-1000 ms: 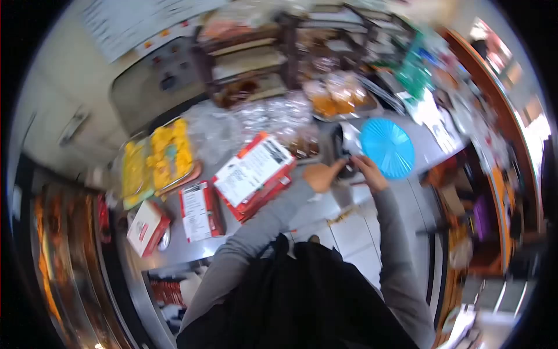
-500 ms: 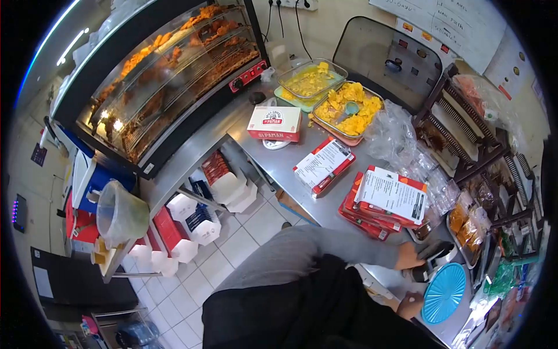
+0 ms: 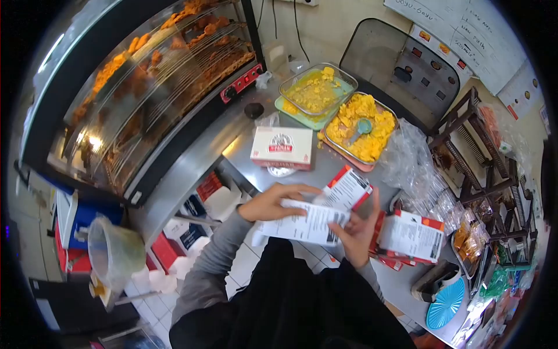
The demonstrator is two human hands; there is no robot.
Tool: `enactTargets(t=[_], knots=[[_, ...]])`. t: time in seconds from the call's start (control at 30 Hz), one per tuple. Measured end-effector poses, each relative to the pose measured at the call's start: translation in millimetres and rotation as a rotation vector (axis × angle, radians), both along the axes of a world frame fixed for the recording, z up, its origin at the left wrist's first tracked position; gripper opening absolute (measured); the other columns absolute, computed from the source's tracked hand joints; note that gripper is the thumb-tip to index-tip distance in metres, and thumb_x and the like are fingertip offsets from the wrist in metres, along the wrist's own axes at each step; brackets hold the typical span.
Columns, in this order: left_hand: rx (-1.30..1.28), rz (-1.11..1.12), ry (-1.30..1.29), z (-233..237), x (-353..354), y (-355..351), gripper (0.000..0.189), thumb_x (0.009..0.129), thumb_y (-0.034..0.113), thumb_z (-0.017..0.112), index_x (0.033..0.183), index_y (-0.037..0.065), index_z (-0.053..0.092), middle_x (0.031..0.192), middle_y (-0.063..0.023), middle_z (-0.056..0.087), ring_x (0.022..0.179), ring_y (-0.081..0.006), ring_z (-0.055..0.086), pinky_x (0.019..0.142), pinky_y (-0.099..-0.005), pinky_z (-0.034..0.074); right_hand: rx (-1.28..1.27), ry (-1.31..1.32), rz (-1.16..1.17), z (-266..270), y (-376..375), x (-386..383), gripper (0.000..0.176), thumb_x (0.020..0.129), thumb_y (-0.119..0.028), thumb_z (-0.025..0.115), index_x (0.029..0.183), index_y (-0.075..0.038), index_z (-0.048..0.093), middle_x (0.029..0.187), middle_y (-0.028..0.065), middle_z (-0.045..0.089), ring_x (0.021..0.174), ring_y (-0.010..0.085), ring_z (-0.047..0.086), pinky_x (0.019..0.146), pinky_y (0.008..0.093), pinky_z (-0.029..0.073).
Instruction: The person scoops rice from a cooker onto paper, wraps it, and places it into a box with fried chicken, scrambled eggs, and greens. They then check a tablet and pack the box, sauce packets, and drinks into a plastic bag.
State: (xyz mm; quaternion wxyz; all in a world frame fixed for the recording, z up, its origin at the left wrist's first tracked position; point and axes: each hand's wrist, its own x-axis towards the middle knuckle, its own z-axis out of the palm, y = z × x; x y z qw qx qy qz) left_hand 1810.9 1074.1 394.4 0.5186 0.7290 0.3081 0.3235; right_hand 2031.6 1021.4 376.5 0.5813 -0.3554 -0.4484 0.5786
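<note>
Between my two hands is a white printed receipt [image 3: 311, 224], stretched out above the front edge of the metal table. My left hand [image 3: 279, 200] grips its upper left part. At the receipt's right end, my right hand [image 3: 359, 237] presses its thumb on the paper while a finger points upward. Just beyond lies a red flat box [image 3: 351, 185] with another printed sheet on it, partly covered by the hands and the receipt. To the right is a stack of red flat boxes [image 3: 407, 235], also topped with a printed sheet.
A white and red carton [image 3: 282, 146] stands behind my hands. Trays of yellow food [image 3: 366, 122] sit at the back. A heated display case [image 3: 157, 87] occupies the left. A black tape dispenser [image 3: 435, 280] and a blue ridged disc [image 3: 447, 305] lie front right.
Both hands have moved from the tape dispenser and blue disc at the right to the middle. They now hold a receipt. The view has shifted as well.
</note>
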Motion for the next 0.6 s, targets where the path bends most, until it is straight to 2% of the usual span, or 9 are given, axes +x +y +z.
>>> enactTargets(t=[0.03, 0.07, 0.1, 0.17, 0.3, 0.33, 0.43, 0.47, 0.6], knots=[[-0.076, 0.127, 0.314, 11.7, -28.6, 15.9, 0.051, 0.077, 0.008, 0.067, 0.125, 0.014, 0.052, 0.096, -0.0089, 0.066, 0.082, -0.017, 0.064, 0.073, -0.0304, 0.05, -0.001, 0.005, -0.027, 1.2, 29.4, -22.9, 0.106, 0.071, 0.017, 0.062, 0.144, -0.019, -0.006, 0.11, 0.0223, 0.055, 0.099, 0.0243, 0.059, 0.078, 0.0313, 0.05], [0.266, 0.268, 0.322, 0.9, -51.6, 36.5, 0.049, 0.076, 0.014, 0.069, 0.123, 0.015, 0.054, 0.093, -0.0095, 0.067, 0.074, -0.0209, 0.064, 0.064, -0.0319, 0.05, 0.01, -0.039, -0.016, -8.7, 61.7, -40.4, 0.105, 0.071, 0.017, 0.062, 0.144, -0.019, -0.004, 0.107, 0.0218, 0.057, 0.1, 0.0225, 0.058, 0.078, 0.0309, 0.05], [0.083, 0.418, 0.87, 22.6, -63.8, 52.0, 0.053, 0.077, 0.022, 0.068, 0.127, 0.018, 0.051, 0.115, -0.0094, 0.06, 0.09, -0.0253, 0.062, 0.075, -0.0388, 0.049, 0.019, -0.083, -0.004, -24.3, 93.6, -56.9, 0.103, 0.071, 0.016, 0.062, 0.144, -0.018, -0.002, 0.104, 0.0214, 0.059, 0.101, 0.0206, 0.058, 0.077, 0.0305, 0.051], [0.694, 0.62, 1.074, -13.0, -88.1, 90.0, 0.058, 0.079, 0.028, 0.065, 0.133, 0.021, 0.044, 0.138, -0.0098, 0.041, 0.119, -0.0262, 0.047, 0.097, -0.0476, 0.037, 0.031, -0.222, -0.087, -48.7, 147.6, -86.8, 0.1, 0.07, 0.013, 0.064, 0.144, -0.017, 0.004, 0.099, 0.0193, 0.06, 0.095, 0.0219, 0.061, 0.073, 0.0324, 0.051], [0.788, -0.014, 0.777, -64.7, -94.8, 138.3, 0.057, 0.087, 0.036, 0.052, 0.139, 0.024, 0.034, 0.148, -0.0067, 0.022, 0.136, -0.0268, 0.022, 0.109, -0.0524, 0.014, 0.091, -0.971, -0.271, -58.9, 187.4, -109.2, 0.096, 0.068, 0.002, 0.07, 0.144, -0.018, 0.015, 0.094, 0.015, 0.06, 0.088, 0.0285, 0.06, 0.072, 0.0393, 0.048], [0.782, -0.046, 0.77, -73.9, -95.7, 139.7, 0.055, 0.088, 0.039, 0.048, 0.139, 0.024, 0.034, 0.148, -0.0059, 0.023, 0.137, -0.0265, 0.021, 0.109, -0.0519, 0.013, 0.337, -1.085, -0.48, -54.6, 188.8, -106.5, 0.07, 0.068, -0.009, 0.073, 0.131, -0.015, 0.044, 0.092, 0.0137, 0.059, 0.089, 0.0318, 0.055, 0.078, 0.0418, 0.043], [0.767, -0.104, 0.752, -74.4, -98.3, 149.0, 0.053, 0.091, 0.042, 0.04, 0.14, 0.026, 0.033, 0.148, -0.0024, 0.024, 0.137, -0.025, 0.02, 0.11, -0.0507, 0.012, 0.504, -1.325, -0.549, -48.4, 191.6, -67.3, 0.029, 0.073, -0.011, 0.071, 0.101, -0.006, 0.064, 0.099, 0.0146, 0.054, 0.095, 0.0258, 0.053, 0.075, 0.0361, 0.044], [0.766, -0.115, 0.749, -73.2, -100.0, 150.7, 0.052, 0.091, 0.041, 0.041, 0.14, 0.026, 0.033, 0.148, -0.0022, 0.025, 0.137, -0.0248, 0.021, 0.11, -0.0502, 0.012, 0.318, -0.999, -0.381, -67.2, 199.1, -53.9, 0.019, 0.075, -0.024, 0.07, 0.074, -0.006, 0.064, 0.086, 0.0119, 0.061, 0.088, 0.0273, 0.056, 0.077, 0.038, 0.043], [0.76, -0.121, 0.721, -78.6, -101.6, 152.9, 0.054, 0.089, 0.04, 0.046, 0.139, 0.026, 0.035, 0.147, -0.001, 0.027, 0.137, -0.0235, 0.022, 0.109, -0.053, 0.01, 0.001, -1.238, 0.266, -61.4, 217.4, -52.2, 0.038, 0.079, -0.04, 0.067, 0.07, -0.003, 0.062, 0.06, 0.0062, 0.06, 0.053, 0.0201, 0.058, 0.053, 0.0314, 0.047]])
